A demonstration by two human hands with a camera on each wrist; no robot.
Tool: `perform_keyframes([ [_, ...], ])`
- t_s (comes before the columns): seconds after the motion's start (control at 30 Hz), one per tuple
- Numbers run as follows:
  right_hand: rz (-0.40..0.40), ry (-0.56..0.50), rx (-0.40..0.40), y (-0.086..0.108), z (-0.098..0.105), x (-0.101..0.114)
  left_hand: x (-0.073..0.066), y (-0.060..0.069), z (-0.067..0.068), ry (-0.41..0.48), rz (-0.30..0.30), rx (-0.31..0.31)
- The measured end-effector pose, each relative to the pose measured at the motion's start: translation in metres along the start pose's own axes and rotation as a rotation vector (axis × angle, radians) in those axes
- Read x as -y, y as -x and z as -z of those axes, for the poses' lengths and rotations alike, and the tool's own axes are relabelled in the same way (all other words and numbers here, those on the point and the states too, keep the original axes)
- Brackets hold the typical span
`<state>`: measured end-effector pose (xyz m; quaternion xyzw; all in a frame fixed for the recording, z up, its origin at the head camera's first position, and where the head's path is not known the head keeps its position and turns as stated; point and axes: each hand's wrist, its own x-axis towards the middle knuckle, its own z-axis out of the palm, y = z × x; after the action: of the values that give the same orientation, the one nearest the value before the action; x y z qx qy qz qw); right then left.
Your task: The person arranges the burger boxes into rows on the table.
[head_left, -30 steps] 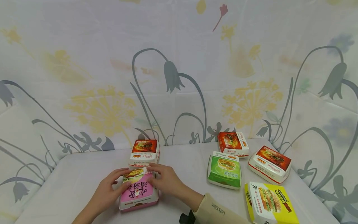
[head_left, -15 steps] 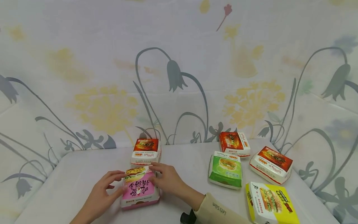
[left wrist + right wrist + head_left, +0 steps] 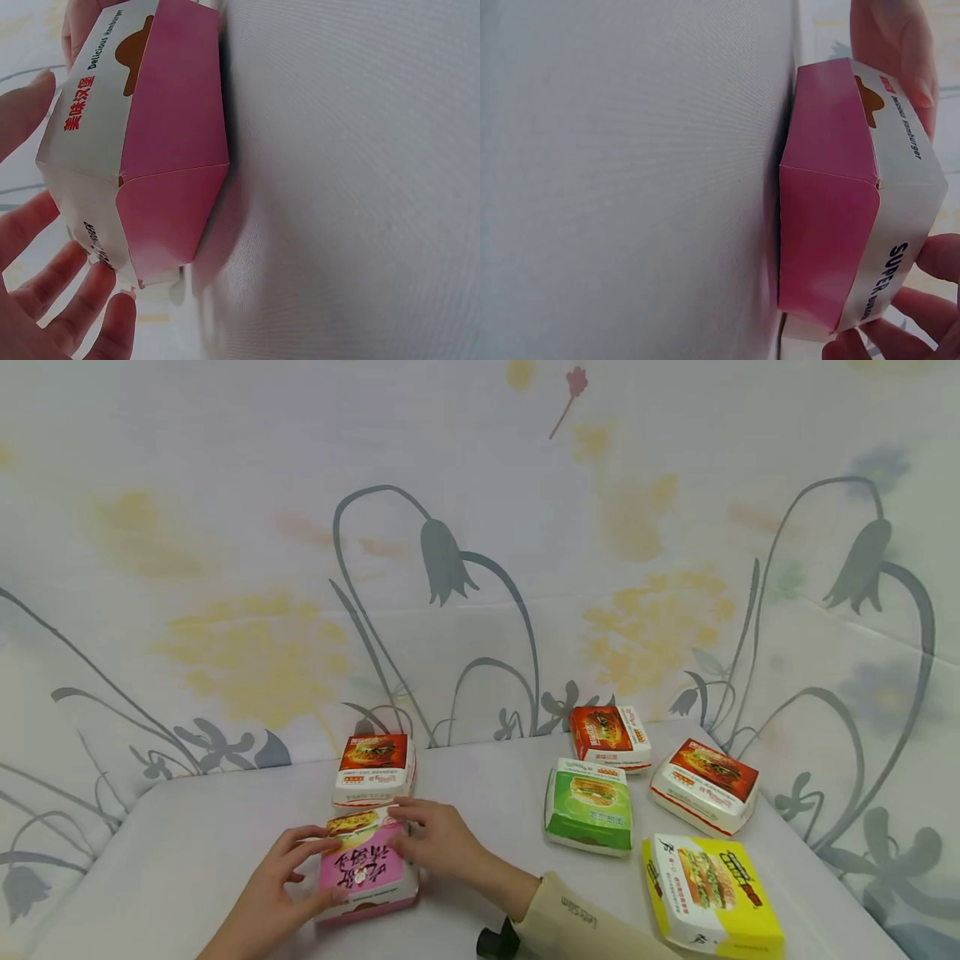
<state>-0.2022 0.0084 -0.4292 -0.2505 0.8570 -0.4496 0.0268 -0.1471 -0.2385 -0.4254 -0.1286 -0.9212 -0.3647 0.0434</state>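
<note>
A pink and white burger box (image 3: 367, 864) lies on the table at centre left in the head view, between both hands. My left hand (image 3: 273, 885) is at its left side with fingers spread; in the left wrist view the fingers (image 3: 79, 289) are near the box's white side, and whether they touch it is hard to tell. My right hand (image 3: 442, 843) holds the box at its far right corner. In the right wrist view its fingers (image 3: 896, 330) bend round that corner. Behind the pink box stands a red and white burger box (image 3: 372, 768).
Right of the hands lie a green burger box (image 3: 588, 806), a red-topped box (image 3: 611, 739) at the back, another red and white box (image 3: 705, 787) and a yellow box (image 3: 712, 893). A patterned cloth (image 3: 480, 568) hangs behind the white table (image 3: 480, 777).
My left hand has drawn back from the pink box's top to its left side, fingers more spread. The right hand stays at the far right corner. The head view has shifted slightly.
</note>
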Motion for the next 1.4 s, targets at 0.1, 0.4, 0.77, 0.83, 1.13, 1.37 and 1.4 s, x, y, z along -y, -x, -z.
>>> perform_keyframes([
  [0.1,0.002,-0.005,0.015,-0.001,-0.002,0.001,-0.001,0.003,0.002,-0.007,0.051,0.034],
  [0.4,0.0,-0.018,0.013,0.002,0.001,-0.003,0.003,0.003,0.001,-0.039,-0.065,-0.022],
  [0.77,-0.004,-0.049,0.016,0.001,0.003,-0.007,0.008,0.0,0.009,-0.004,0.006,0.043],
  [0.83,-0.001,-0.043,0.014,0.001,0.004,-0.007,0.01,-0.001,0.011,0.022,0.005,0.056],
  [1.13,-0.003,-0.032,-0.023,0.002,0.007,-0.007,0.02,-0.001,0.018,0.113,0.001,0.127],
  [1.37,0.017,-0.078,-0.024,0.002,0.013,-0.007,0.021,-0.003,0.017,0.128,0.012,0.117],
  [1.4,0.02,-0.079,-0.024,0.002,0.013,-0.007,0.022,-0.003,0.017,0.124,0.008,0.115],
])
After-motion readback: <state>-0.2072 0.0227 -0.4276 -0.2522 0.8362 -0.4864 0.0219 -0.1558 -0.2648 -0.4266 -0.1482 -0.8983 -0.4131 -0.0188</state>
